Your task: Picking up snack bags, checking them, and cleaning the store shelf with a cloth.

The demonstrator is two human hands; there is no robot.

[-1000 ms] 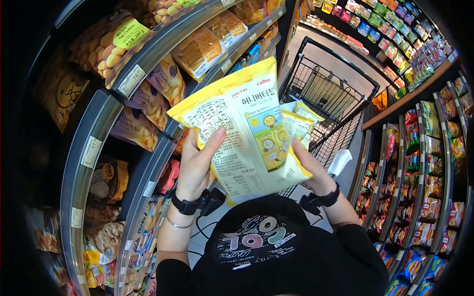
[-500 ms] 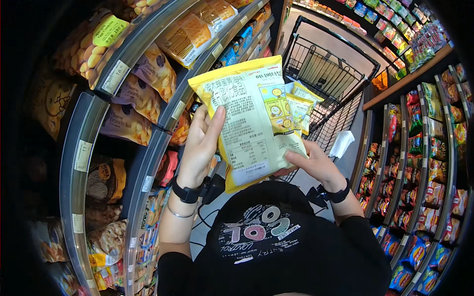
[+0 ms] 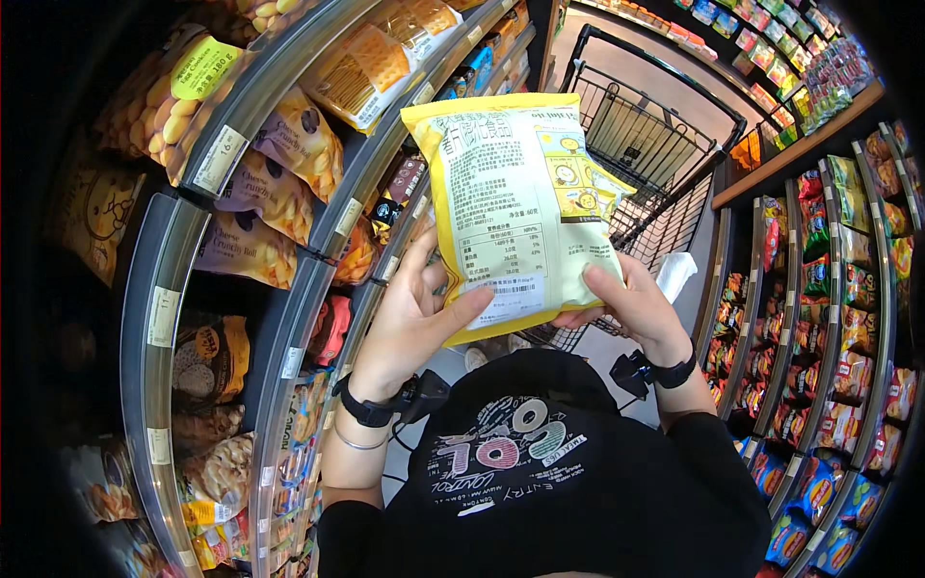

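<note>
Between my two hands is a yellow and pale green chip bag [image 3: 501, 222], its printed back panel turned up toward me. My left hand [image 3: 419, 308] grips the lower left side, the thumb lying on the front over the white label and the fingers behind. At the lower right corner my right hand [image 3: 641, 303] pinches the bag, thumb on top and fingertips underneath. Beyond the bag stands a black wire shopping cart [image 3: 647, 120], partly covered by it. A bit of yellow packaging peeks out behind the bag's right edge.
Close on the left rises a shelf [image 3: 159, 318] with purple snack bags [image 3: 255, 197], cracker packs [image 3: 376, 67] and a cookie bag [image 3: 183, 96]. On the right, another shelf holds several rows of snack bags [image 3: 848, 376]. A white paper [image 3: 677, 275] hangs at the cart's side.
The bag has shifted slightly right and is held straighter. My left hand has slid down toward its lower left corner, the thumb now across the label. Yellow packs behind it are mostly covered.
</note>
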